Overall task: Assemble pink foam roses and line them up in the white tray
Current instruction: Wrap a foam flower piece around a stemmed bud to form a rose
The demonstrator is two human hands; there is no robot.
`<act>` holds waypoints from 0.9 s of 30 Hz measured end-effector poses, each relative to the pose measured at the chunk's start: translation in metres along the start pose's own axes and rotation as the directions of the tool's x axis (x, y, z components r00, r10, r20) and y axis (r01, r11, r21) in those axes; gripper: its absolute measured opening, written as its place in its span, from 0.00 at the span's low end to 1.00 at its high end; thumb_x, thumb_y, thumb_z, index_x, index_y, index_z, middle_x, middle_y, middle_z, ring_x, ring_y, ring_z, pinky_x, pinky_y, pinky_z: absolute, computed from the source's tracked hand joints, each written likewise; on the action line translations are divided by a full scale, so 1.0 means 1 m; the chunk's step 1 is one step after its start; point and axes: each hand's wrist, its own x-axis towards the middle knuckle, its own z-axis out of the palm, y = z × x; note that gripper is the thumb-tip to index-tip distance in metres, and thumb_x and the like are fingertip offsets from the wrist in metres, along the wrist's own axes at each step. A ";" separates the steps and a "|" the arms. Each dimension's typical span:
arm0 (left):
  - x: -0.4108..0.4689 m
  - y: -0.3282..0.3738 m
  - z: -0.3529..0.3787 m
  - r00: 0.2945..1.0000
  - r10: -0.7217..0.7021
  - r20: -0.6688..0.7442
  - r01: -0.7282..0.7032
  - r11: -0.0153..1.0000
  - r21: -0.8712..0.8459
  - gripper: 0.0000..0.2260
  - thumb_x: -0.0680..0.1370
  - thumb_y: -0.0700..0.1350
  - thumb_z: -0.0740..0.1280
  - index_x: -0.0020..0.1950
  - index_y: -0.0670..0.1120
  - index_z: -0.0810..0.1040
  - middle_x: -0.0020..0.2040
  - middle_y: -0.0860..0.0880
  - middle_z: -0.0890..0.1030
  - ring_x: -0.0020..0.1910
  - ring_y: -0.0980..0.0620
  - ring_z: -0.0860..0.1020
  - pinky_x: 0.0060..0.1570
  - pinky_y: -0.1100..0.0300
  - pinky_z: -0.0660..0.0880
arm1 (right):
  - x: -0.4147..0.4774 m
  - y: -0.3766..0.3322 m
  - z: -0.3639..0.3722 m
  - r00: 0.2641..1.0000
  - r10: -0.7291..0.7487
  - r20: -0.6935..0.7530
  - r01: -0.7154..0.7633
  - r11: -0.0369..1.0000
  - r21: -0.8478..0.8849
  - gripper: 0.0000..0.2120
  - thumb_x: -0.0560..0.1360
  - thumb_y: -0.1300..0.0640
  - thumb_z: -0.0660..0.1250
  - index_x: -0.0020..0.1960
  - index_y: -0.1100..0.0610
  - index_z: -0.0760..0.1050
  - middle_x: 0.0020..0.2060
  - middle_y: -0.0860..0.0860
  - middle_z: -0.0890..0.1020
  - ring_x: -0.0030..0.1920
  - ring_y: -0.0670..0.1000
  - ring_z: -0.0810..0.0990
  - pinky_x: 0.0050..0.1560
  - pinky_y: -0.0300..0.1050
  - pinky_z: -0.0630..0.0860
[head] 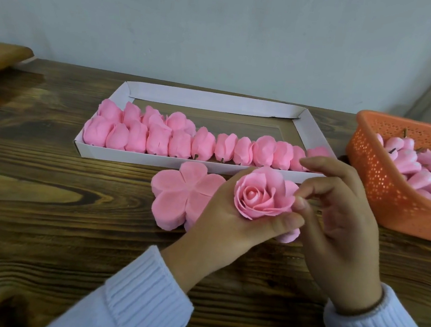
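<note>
My left hand cups an open pink foam rose from below, thumb against its front. My right hand pinches the rose's outer petal on the right side with thumb and forefinger. A stack of flat pink petal cut-outs lies on the table just left of the hands. Behind them the white tray holds several finished roses, a full front row and a short second row at its left end.
An orange perforated basket full of pink rose buds stands at the right, close to my right hand. A wooden object sits at the far left edge. The dark wooden table meets a pale wall behind.
</note>
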 end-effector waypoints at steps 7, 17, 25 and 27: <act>-0.002 -0.003 -0.003 0.991 -0.071 -0.111 0.069 0.997 -0.021 0.18 0.67 0.43 0.73 0.44 0.33 0.68 0.36 0.48 0.77 0.34 0.54 0.80 0.34 0.55 0.73 | -0.001 0.000 0.000 1.000 0.006 -0.024 -0.006 1.000 0.009 0.02 0.76 0.58 0.62 0.45 0.55 0.72 0.55 0.46 0.74 0.58 0.49 0.76 0.58 0.48 0.71; -0.003 -0.001 -0.005 0.988 -0.157 0.014 0.156 0.987 0.049 0.03 0.70 0.41 0.71 0.38 0.47 0.79 0.35 0.56 0.80 0.36 0.58 0.78 0.38 0.65 0.76 | -0.002 0.001 0.000 1.000 -0.017 -0.006 0.017 1.000 0.022 0.03 0.76 0.59 0.62 0.47 0.51 0.70 0.55 0.47 0.74 0.59 0.46 0.75 0.58 0.46 0.71; -0.005 -0.005 -0.005 0.995 0.008 -0.098 0.020 0.958 0.285 0.24 0.66 0.38 0.77 0.57 0.50 0.72 0.43 0.53 0.79 0.44 0.55 0.81 0.48 0.59 0.79 | -0.008 0.001 0.008 0.847 0.492 0.201 -0.528 0.730 0.435 0.09 0.78 0.54 0.58 0.45 0.54 0.75 0.38 0.54 0.81 0.37 0.54 0.78 0.36 0.48 0.74; -0.005 -0.001 -0.005 0.994 0.024 -0.102 0.007 0.958 0.286 0.18 0.67 0.40 0.77 0.51 0.55 0.76 0.43 0.55 0.80 0.39 0.54 0.81 0.42 0.58 0.80 | -0.008 0.001 0.010 0.749 0.579 0.322 -0.661 0.632 0.404 0.13 0.76 0.50 0.59 0.44 0.58 0.76 0.31 0.61 0.78 0.31 0.58 0.74 0.34 0.51 0.70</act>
